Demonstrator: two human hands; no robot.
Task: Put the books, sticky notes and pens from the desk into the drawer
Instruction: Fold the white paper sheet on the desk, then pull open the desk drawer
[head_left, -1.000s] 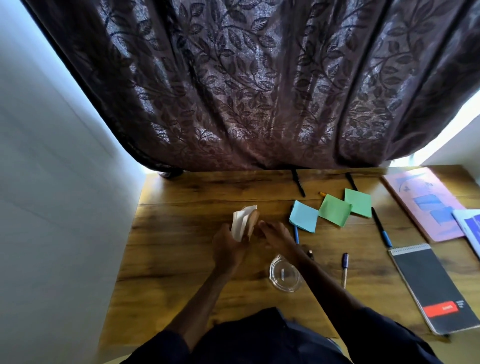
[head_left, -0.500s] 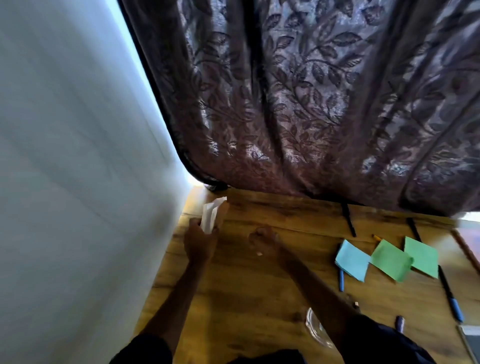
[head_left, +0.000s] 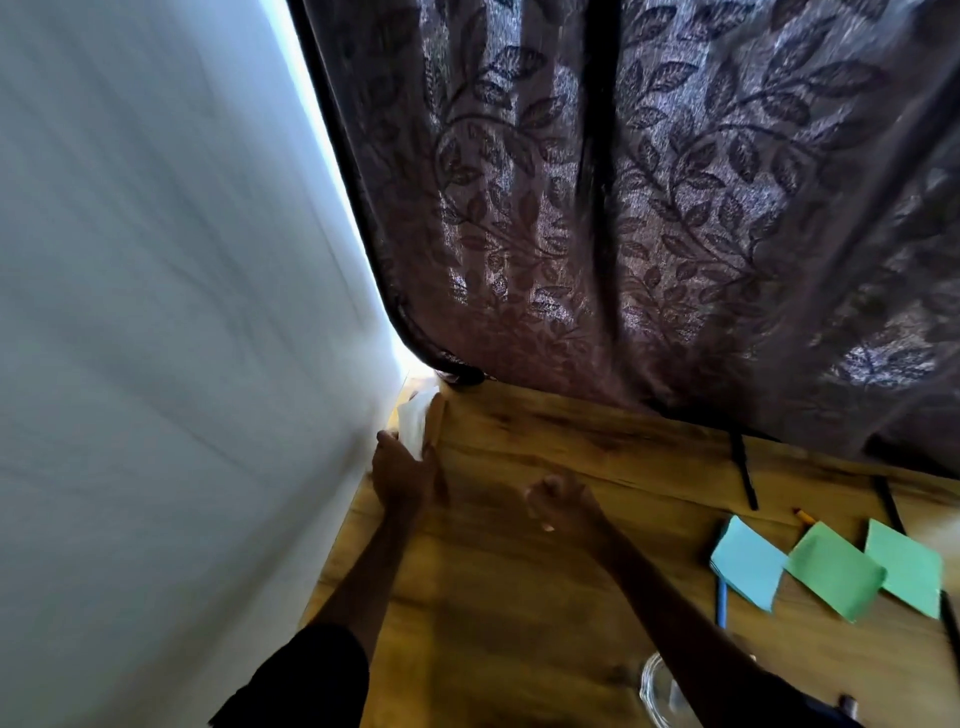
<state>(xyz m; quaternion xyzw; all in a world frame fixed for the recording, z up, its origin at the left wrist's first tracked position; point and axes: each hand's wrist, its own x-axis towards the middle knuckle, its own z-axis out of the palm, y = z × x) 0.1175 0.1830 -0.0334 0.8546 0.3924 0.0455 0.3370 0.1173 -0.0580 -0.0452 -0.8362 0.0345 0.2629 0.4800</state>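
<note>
My left hand (head_left: 405, 470) grips a white folded paper pad (head_left: 417, 423) at the desk's far left corner, close against the wall. My right hand (head_left: 558, 506) hovers over the wooden desk (head_left: 493, 597) with its fingers curled and nothing seen in it. A blue sticky-note pad (head_left: 745, 569) and two green sticky-note pads (head_left: 836, 577) (head_left: 904, 566) lie in a row at the right. A blue pen (head_left: 721, 603) pokes out under the blue pad. Two black pens (head_left: 744, 470) (head_left: 885, 501) lie near the curtain, with an orange pencil tip (head_left: 805, 515) between them. No drawer or book is in view.
A white wall (head_left: 182, 364) borders the desk on the left. A dark leaf-patterned curtain (head_left: 649, 208) hangs behind the desk. A clear round glass lid (head_left: 662, 693) lies at the near edge under my right forearm, with a pen cap (head_left: 848, 705) beside it.
My left hand has carried the white paper pad left and away to the corner by the wall. My view has swung left, so the books at the right are out of sight.
</note>
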